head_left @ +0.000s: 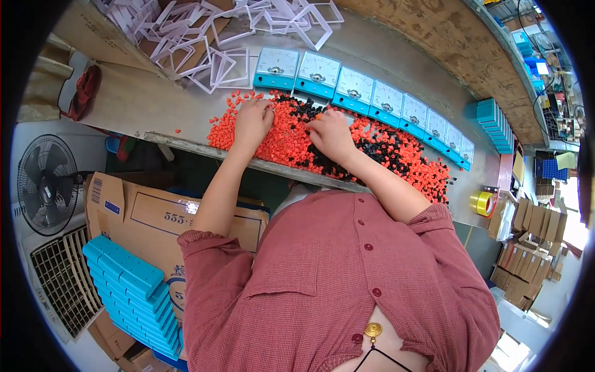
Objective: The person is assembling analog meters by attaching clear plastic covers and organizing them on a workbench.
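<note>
A heap of small red plastic pieces [282, 133] mixed with black pieces [390, 150] lies along the bench's near edge. My left hand [252, 122] rests over the red end, fingers curled and pressed together; anything inside them is hidden. Near the middle of the heap is my right hand [333, 134], its fingers bent inward beside the black pieces. A bright orange bit [319, 116] shows at those fingertips, too small to name. Just beyond both hands runs a curved row of analog panel meters [353, 94] with white dials and teal bases.
White rectangular frames [229, 69] are piled at the far left beside a cardboard box [118, 40]. A stack of teal cases [494, 126] and a yellow tape roll [481, 203] stand at right. More teal cases [133, 291] and a fan [48, 185] are at lower left.
</note>
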`<state>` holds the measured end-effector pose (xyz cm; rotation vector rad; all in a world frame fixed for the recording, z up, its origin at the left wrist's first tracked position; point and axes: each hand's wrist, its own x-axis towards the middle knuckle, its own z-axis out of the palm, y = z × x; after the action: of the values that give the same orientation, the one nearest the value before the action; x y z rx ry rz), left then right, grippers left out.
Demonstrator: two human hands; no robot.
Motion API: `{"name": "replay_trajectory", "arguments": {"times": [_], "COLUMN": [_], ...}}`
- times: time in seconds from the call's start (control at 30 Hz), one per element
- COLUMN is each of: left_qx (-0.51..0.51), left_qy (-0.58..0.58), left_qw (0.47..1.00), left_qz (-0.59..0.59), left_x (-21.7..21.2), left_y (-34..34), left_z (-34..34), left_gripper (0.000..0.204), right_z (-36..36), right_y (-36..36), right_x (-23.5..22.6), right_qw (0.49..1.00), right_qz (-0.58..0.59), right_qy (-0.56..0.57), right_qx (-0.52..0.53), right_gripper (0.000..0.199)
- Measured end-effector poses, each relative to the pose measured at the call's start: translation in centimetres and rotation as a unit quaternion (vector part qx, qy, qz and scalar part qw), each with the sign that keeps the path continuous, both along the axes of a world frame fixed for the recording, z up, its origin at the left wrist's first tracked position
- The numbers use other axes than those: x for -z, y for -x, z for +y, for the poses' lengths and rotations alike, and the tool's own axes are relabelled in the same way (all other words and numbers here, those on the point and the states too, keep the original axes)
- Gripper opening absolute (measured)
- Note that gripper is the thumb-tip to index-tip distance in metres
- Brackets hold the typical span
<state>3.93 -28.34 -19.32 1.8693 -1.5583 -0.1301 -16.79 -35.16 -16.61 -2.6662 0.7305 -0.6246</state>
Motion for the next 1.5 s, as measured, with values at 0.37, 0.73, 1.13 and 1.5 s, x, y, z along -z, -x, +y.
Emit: {"name": "replay_trajectory", "arguments": {"times": [0.37,0.73,1.13,1.5], "left_qx": [-0.049,-0.061,-0.074,-0.067], "left_qy": [0.027,0.010,-0.021,-0.015], "left_qw": [0.977,0.981,0.967,0.978], "left_qz": [-0.206,-0.182,-0.243,-0.196], "left_x": [-1.5,-0.7,-2.0,-1.7], "left_y": [-0.8,-0.7,-0.7,0.0], "left_z": [-5.5,-5.8,-6.0,-6.2], "left_gripper": [0.010,0.010,0.018,0.012], "right_z": [-6.3,-7.6,-7.3,-7.9], "right_y": [6.1,5.2,4.5,4.8], "right_x": [-0.6,0.0,-0.4,-0.3], "right_qw": [0.978,0.980,0.958,0.967], "right_qz": [-0.025,0.081,0.193,0.136], "right_qy": [-0.086,0.054,0.125,0.179], "right_qx": [0.188,0.173,0.169,0.119], "right_gripper": [0.008,0.007,0.012,0.026]}}
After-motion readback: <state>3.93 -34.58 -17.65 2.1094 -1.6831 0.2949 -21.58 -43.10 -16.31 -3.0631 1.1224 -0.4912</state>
